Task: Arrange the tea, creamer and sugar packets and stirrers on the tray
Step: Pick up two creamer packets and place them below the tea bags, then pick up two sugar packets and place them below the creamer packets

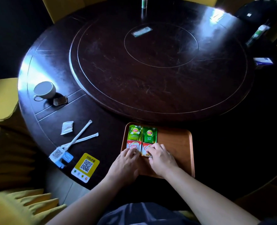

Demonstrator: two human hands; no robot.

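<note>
**Inspector:** Your tray (175, 143) sits at the table's (102, 127) near edge. In its left half, two green tea packets (135, 132) lie side by side at the back, with two red creamer packets (132, 145) just in front, edges touching.

**Operator:** And my hands?

**Inspector:** Your left hand (126, 161) lies flat, fingertips on the left creamer packet. Your right hand (161, 157) has its fingers curled onto the right one. Whether either is pinching or only pressing, I cannot tell.

**Operator:** Off the tray?

**Inspector:** To its left, two wrapped stirrers (80, 138) lie crossed, a white packet (67, 127) beside them, a yellow QR card (85, 167) nearer you. A cup (45, 90) stands farther left.
</note>
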